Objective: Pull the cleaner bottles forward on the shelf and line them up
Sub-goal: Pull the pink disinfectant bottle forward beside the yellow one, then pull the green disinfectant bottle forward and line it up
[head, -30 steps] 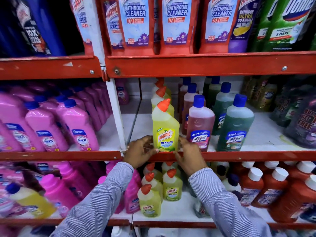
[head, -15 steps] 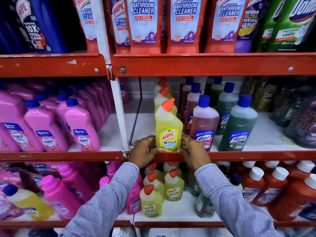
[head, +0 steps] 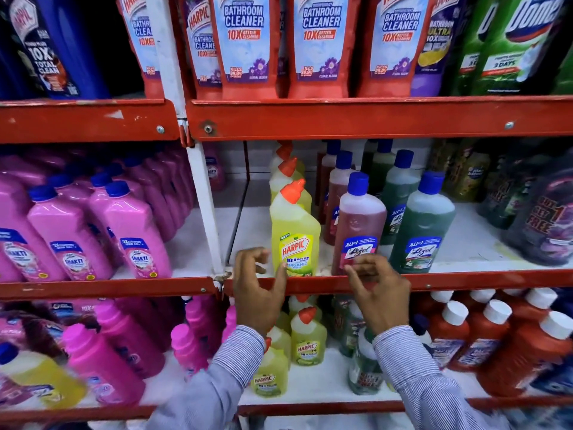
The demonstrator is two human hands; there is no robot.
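A yellow Harpic bottle [head: 294, 225] with an orange cap stands upright at the front edge of the middle shelf [head: 465, 279]. Two more yellow bottles [head: 288, 172] queue behind it. To its right a reddish Lizol bottle [head: 359, 218] and a green Lizol bottle [head: 424, 221] also stand at the front, with blue-capped ones behind. My left hand [head: 257, 290] is open beside the yellow bottle's base, thumb touching its label. My right hand [head: 378, 293] hovers, fingers apart, in front of the reddish bottle's base.
Pink Shakti bottles [head: 136, 231] fill the left bay beyond a white upright post [head: 204, 206]. Dark bottles [head: 545, 218] stand at the right. Tall bathroom cleaner bottles [head: 245, 41] sit on the shelf above; small yellow, pink and red bottles crowd the shelf below.
Both hands held the yellow bottle's base before. My right hand has let go and moved right to the reddish Lizol bottle; my left hand's fingers have loosened off the yellow bottle.
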